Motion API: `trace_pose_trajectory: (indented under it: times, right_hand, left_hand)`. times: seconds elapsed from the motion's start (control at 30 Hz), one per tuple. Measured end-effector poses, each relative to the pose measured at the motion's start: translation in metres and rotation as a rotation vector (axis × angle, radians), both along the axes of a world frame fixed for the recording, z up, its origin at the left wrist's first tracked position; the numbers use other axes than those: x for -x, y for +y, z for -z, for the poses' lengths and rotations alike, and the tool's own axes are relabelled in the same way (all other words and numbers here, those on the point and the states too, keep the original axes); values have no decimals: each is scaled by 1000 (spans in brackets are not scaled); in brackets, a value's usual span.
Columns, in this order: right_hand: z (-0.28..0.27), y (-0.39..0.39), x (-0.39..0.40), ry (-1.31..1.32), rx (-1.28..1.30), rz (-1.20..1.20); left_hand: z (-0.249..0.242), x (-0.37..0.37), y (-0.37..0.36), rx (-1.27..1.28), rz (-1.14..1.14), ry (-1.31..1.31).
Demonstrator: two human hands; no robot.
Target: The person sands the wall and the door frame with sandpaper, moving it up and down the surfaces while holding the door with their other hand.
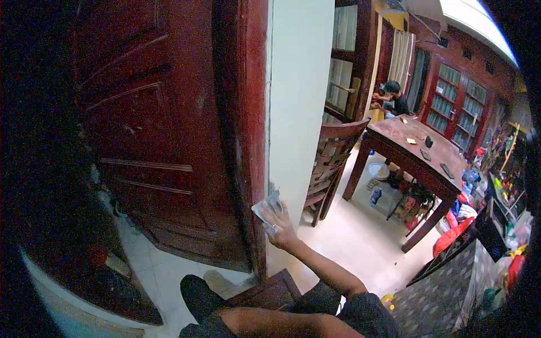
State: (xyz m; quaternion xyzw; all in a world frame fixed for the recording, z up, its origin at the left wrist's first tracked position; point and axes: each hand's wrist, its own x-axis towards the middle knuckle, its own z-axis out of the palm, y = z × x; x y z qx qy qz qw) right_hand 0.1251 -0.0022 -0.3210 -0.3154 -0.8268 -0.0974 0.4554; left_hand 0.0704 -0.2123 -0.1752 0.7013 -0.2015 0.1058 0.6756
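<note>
My right hand [278, 224] has its fingers laid over a folded grey sheet [259, 210], perhaps sandpaper or cloth; the frame does not show which. It presses the sheet where the dark red wooden door frame [253, 141] meets the white wall [296, 112]. A ring shows on one finger. Just above the fingers, a dark smudge [274, 187] marks the wall. Along the bottom edge lies my other forearm [282, 322], and its hand is out of sight.
A wooden door [141, 129] stands at the left. To the right are a chair [332, 158] and a table [408, 132] bearing small items. Another person [397, 100] crouches by the far doorway. A patterned grey surface [434, 287] and clutter line the right side.
</note>
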Motion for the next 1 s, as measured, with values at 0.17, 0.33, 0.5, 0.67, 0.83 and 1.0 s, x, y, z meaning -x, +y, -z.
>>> trace_pose_trajectory:
  times: [0.17,0.33,0.5,0.67,0.83,1.0]
  right_hand:
    - [1,4,1,-10,-58,11]
    - [0,2,-1,-8,-141,-12]
    - [1,4,0,9,-74,-16]
    - [1,3,0,3,-58,-3]
    - [-6,2,-1,-17,-59,-5]
    - [-17,5,6,30,-68,21]
  left_hand:
    - [5,7,4,-18,-53,11]
    - [9,11,7,-46,-67,37]
    - [11,14,16,-99,-84,58]
    - [14,14,17,-125,-114,50]
    - [16,18,17,-157,-132,64]
    - [24,27,16,-174,-148,104]
